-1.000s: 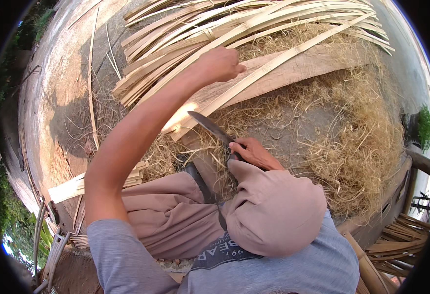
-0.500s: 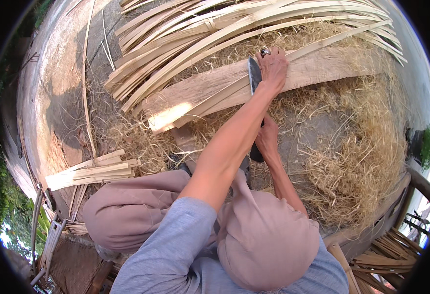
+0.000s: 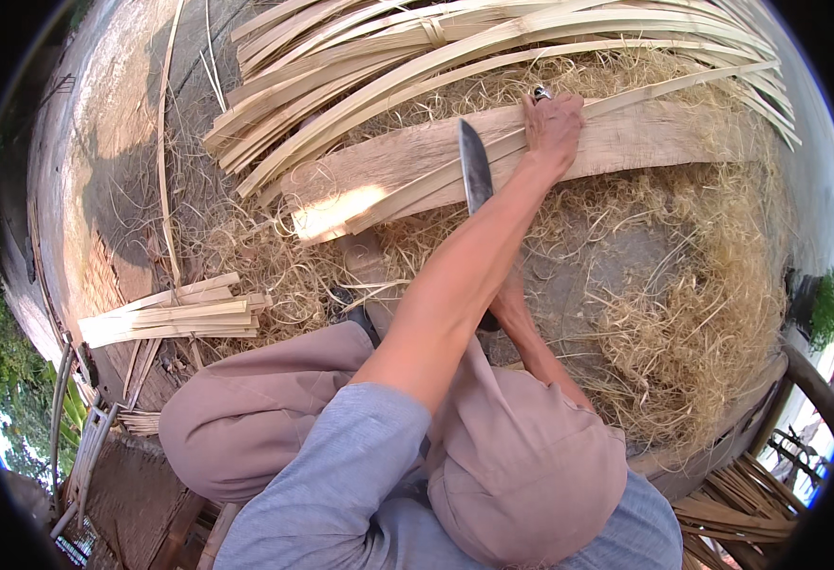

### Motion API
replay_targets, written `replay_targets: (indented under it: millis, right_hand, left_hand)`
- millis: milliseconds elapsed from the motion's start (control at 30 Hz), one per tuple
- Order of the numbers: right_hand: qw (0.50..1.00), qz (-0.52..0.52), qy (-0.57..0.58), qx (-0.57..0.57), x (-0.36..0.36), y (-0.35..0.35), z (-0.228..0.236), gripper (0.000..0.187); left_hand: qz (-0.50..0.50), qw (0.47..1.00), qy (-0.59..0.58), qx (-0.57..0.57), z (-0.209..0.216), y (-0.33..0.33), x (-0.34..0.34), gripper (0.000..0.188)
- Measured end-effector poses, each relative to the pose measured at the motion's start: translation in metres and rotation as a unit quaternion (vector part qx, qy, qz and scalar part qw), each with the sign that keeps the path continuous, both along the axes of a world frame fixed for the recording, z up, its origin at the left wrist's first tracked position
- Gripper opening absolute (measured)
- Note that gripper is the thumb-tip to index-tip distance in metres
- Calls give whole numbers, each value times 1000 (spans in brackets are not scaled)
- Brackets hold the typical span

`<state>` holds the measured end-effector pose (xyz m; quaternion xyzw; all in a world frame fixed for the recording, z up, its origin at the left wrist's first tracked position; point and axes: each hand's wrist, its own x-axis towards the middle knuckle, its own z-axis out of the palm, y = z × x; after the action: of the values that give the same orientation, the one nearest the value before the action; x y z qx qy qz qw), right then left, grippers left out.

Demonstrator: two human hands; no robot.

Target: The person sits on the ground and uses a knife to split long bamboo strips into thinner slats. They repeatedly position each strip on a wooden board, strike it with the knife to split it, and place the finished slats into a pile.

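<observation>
My left hand [image 3: 554,135], wearing a ring, is closed on a long pale bamboo strip [image 3: 664,91], pressing it against a wide wooden plank [image 3: 643,136]. The strip lies slantwise along the plank, its near end at the plank's sunlit left end. Left of that hand, a knife [image 3: 476,163] points its dark blade away from me, across the strip and plank. Its handle is hidden beneath my left forearm. My right hand [image 3: 509,296], mostly covered by the same forearm, is closed around the handle.
Beyond the plank lies a large pile of bamboo strips [image 3: 341,100]. Curly shavings [image 3: 683,313] cover the ground on the right and around the plank. A small bundle of short strips [image 3: 175,313] rests at left, near my bent knee. More strips [image 3: 740,503] are at lower right.
The knife and my right hand have drawn back toward me and left, farther under my left forearm. My left hand stays on the strip, slightly farther right in the picture.
</observation>
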<state>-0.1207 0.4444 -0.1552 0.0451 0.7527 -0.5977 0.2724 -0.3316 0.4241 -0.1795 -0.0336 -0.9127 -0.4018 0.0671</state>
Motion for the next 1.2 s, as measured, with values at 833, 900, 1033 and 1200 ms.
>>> replay_targets:
  millis: [833,900,1033,1200]
  right_hand:
    - [989,47,139,-13,40,-47,20,38]
    - [994,46,90,-34,25,-36,15,34]
    - [988,86,116,-50,39,-41,16,31]
    - [937,162,308,-43,31,-44,8,29]
  left_hand:
    - [1,999,-4,-44,-8,-2,-8,17]
    - [3,1000,-6,-23,-12,-1,-6,18]
    - [1,1000,-16,-16,-9,-5,-7,22]
    - [-45,994,-96,32,24,-19,-9,50]
